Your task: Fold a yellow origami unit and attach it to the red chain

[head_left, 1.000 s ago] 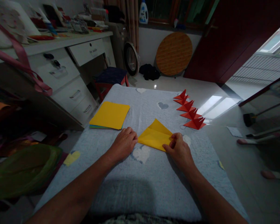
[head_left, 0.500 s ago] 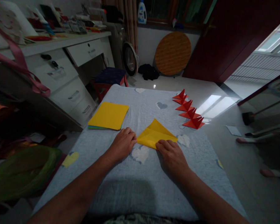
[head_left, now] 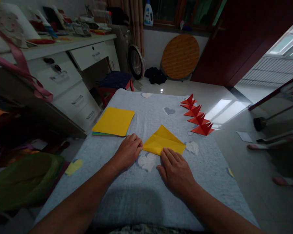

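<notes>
A folded yellow sheet of origami paper [head_left: 163, 139] lies flat on the cloth-covered table [head_left: 127, 201], one corner pointing away from me. At its left corner my left hand [head_left: 130, 148] is closed, fingers curled, pinching the tip. My right hand [head_left: 175, 167] lies with fingers stretched out flat, their tips pressing on the paper's near edge, the thumb apart on the cloth. A stack of square paper [head_left: 114, 121], yellow on top with other colours beneath, sits beyond my left hand. Several folded red paper pieces [head_left: 197, 113] stand in a row at the table's right edge.
A blue-topped stool [head_left: 115, 79] stands past the far left corner. White drawers [head_left: 70, 97] rise along the left, with a green basin-like container [head_left: 26, 182] nearer me. Farther off are an open washing machine [head_left: 136, 61] and a round wooden board [head_left: 181, 56] against the wall.
My right hand has let go of the paper's right part, moved left along the near edge, and flattened out with fingers extended. My left hand has stayed at the left corner.
</notes>
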{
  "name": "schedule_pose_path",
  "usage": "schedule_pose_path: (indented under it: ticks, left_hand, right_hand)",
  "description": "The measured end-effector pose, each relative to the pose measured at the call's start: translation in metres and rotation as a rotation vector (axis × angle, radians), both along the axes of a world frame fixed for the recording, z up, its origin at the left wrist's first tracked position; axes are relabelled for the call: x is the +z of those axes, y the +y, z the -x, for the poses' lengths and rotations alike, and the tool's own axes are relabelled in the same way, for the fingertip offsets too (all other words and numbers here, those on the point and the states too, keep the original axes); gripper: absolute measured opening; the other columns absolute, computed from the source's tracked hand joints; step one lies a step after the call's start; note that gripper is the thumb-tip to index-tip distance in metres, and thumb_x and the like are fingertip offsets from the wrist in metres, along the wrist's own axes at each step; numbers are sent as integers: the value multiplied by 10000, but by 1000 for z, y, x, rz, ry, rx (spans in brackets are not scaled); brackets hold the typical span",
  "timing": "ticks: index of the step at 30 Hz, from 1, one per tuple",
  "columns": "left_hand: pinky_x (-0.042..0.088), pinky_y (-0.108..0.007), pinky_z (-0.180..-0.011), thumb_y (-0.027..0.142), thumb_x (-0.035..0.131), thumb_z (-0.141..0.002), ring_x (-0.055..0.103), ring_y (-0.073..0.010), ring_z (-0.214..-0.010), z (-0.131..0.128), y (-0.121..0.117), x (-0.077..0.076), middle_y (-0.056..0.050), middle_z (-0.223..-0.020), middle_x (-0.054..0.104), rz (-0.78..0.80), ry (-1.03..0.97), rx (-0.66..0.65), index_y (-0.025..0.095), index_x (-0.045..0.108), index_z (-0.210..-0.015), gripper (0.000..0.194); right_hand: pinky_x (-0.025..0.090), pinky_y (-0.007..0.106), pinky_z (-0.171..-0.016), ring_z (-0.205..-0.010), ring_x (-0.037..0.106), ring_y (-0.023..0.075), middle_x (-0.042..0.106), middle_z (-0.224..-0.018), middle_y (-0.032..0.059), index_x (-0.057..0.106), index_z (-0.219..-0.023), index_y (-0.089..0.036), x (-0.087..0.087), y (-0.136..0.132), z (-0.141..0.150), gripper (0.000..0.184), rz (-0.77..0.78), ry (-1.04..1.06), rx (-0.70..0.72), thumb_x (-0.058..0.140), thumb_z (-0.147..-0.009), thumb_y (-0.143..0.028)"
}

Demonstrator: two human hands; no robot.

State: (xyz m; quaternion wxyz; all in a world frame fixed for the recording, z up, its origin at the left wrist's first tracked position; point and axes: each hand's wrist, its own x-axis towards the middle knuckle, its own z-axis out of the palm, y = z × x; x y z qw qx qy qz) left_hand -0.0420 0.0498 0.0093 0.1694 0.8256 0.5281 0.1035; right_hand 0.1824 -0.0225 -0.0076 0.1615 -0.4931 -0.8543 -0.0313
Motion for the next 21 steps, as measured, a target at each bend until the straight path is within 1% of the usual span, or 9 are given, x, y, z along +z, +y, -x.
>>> schedule_pose_path:
  ticks: [4, 7, 9, 11, 12, 14, 21]
  left_hand:
    - [428, -367, -877, 186, 530, -909, 523, -229, -948, 0, 0, -1, -66, -939, 574, -4, 6, 0, 167, 618, -847, 110]
    - [428, -361, -876, 190, 531, -910, 524, -226, -949, 1, 1, -3, -62, -938, 574, -9, 0, -7, 169, 617, -846, 110]
    - [426, -360, -881, 192, 532, -907, 526, -224, -948, 2, 2, -3, -61, -936, 577, -4, -6, -7, 170, 618, -846, 108]
    - [426, -359, -875, 194, 532, -904, 528, -224, -944, 2, 2, -2, -63, -934, 581, 7, -7, -8, 170, 618, -841, 109]
    - [426, -358, -869, 195, 529, -904, 529, -224, -941, 2, 2, -1, -64, -932, 582, 9, -8, -10, 171, 617, -838, 113]
    - [427, -355, -857, 198, 520, -908, 532, -223, -931, 1, 2, 0, -64, -926, 582, 6, -7, -12, 173, 613, -832, 123]
    - [434, -353, -847, 190, 519, -899, 536, -219, -901, -3, 2, 2, -60, -899, 582, -11, 12, 20, 179, 600, -805, 124]
  right_hand:
    - [463, 461, -961, -1161, 588, 338, 650, -1259, 225, 616, -1225, -57, 0, 0, 1, 368, -6, -17, -15, 569, -924, -263]
    - [460, 447, -930, -1121, 584, 322, 661, -1226, 204, 628, -1186, -70, 3, 2, 1, 308, -19, -18, -6, 558, -922, -214]
    - [461, 418, -865, -1012, 592, 291, 683, -1129, 167, 655, -1097, -108, 6, 6, 0, 216, -7, -18, -8, 551, -922, -180]
    - [446, 384, -791, -879, 569, 254, 677, -970, 122, 664, -961, -151, 7, 10, -2, 130, 12, -21, -9, 538, -929, -156]
    - [432, 372, -765, -831, 547, 239, 657, -903, 103, 656, -904, -167, 8, 12, -3, 130, 19, -22, -3, 530, -934, -150]
    - [408, 356, -736, -782, 509, 223, 616, -833, 81, 637, -844, -182, 7, 16, -6, 155, 24, -19, 23, 522, -944, -153]
    - [368, 344, -744, -796, 477, 209, 581, -847, 71, 627, -846, -185, 5, 31, -17, 169, 44, -21, 102, 504, -961, -207]
